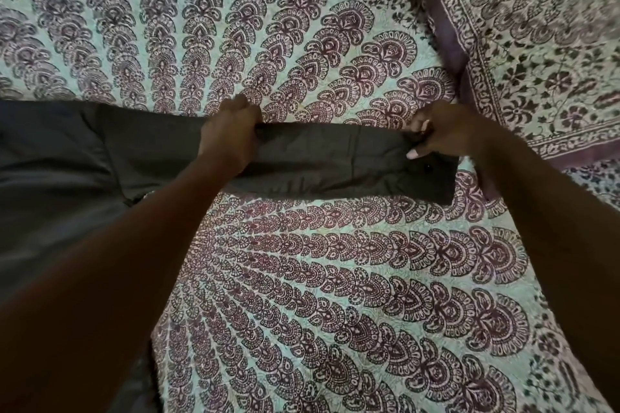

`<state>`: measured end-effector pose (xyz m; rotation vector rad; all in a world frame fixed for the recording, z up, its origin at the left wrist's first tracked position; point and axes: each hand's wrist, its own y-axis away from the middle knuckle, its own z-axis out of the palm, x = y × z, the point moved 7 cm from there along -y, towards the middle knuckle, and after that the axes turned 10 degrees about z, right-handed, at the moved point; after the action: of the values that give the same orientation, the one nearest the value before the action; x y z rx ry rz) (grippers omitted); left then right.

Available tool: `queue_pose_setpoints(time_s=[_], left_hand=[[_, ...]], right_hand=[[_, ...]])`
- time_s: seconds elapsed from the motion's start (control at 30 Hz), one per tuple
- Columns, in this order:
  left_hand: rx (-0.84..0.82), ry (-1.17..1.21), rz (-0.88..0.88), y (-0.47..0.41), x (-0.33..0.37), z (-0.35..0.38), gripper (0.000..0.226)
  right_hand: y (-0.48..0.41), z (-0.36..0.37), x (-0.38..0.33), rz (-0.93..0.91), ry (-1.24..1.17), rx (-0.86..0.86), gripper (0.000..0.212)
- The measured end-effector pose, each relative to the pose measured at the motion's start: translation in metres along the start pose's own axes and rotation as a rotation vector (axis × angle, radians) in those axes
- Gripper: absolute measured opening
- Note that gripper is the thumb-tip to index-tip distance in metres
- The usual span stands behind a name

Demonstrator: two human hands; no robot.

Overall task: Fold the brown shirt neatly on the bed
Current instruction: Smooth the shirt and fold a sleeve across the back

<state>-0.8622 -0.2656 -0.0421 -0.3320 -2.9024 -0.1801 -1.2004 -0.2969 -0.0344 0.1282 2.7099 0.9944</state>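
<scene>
A big bed fills the view, covered with a pale green sheet printed with rows of dark purple feather shapes, and a pillow with flowers lies at the top right.

Pretty dim, flat indoor light here, no obvious source and no glare anywhere. Soft shadow sits just under the brown shirt sleeve, below both hands, on the patterned bedspread. Print between and below the hands is fairly crisp. Up past the right hand the pillow corner smears into blur, and the wide-angle lens bends the edges.
</scene>
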Motion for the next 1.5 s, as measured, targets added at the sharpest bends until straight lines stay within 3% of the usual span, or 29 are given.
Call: queue_pose_setpoints(time_s=[0.1, 0.17, 0.27, 0.33, 0.4, 0.5, 0.57, 0.7, 0.83, 0.97, 1.13, 1.27, 1.37, 1.5], left_hand=[[0.096, 0.097, 0.01, 0.0, -0.001, 0.0, 0.027], [0.154, 0.199, 0.032, -0.001, -0.001, 0.003, 0.026], [0.249, 0.327, 0.055, 0.008, -0.001, 0.002, 0.023], [0.304, 0.349, 0.036, 0.024, -0.004, -0.001, 0.023], [0.373, 0.283, -0.02, 0.049, -0.019, -0.006, 0.023], [0.433, 0.13, -0.174, 0.089, -0.057, -0.013, 0.026], [0.445, 0.06, -0.303, 0.116, -0.098, -0.02, 0.031], [0.345, 0.042, -0.457, 0.158, -0.184, -0.031, 0.04], [0.05, 0.035, -0.346, 0.178, -0.254, -0.017, 0.054], [-0.155, 0.004, -0.301, 0.182, -0.301, 0.003, 0.06], [-0.048, -0.101, -0.248, 0.184, -0.306, 0.018, 0.062], [0.063, -0.12, -0.262, 0.187, -0.308, 0.023, 0.063], [0.087, -0.082, -0.245, 0.187, -0.309, 0.02, 0.063], [0.083, -0.063, -0.242, 0.188, -0.308, 0.017, 0.063]], right_hand=[[-0.002, 0.005, 0.002, 0.076, -0.003, 0.119, 0.038], [0.009, 0.016, -0.008, 0.117, 0.129, 0.22, 0.042], [0.04, 0.036, -0.045, 0.183, 0.241, 0.43, 0.068], [0.061, 0.062, -0.086, 0.085, 0.215, 0.426, 0.076], [0.071, 0.1, -0.137, -0.128, 0.158, 0.39, 0.074], [0.08, 0.15, -0.21, -0.501, 0.099, 0.384, 0.061], [0.079, 0.171, -0.249, -0.62, 0.071, 0.329, 0.053], [0.049, 0.179, -0.277, -0.438, 0.072, 0.341, 0.058], [0.047, 0.173, -0.298, -0.261, 0.092, 0.471, 0.061], [0.058, 0.175, -0.355, -0.342, 0.053, 0.576, 0.053], [0.059, 0.211, -0.466, -0.531, 0.061, 0.454, 0.059], [0.04, 0.243, -0.524, -0.506, 0.129, 0.396, 0.068], [0.021, 0.252, -0.507, -0.425, 0.162, 0.448, 0.064], [0.016, 0.23, -0.427, -0.297, 0.201, 0.548, 0.061]])
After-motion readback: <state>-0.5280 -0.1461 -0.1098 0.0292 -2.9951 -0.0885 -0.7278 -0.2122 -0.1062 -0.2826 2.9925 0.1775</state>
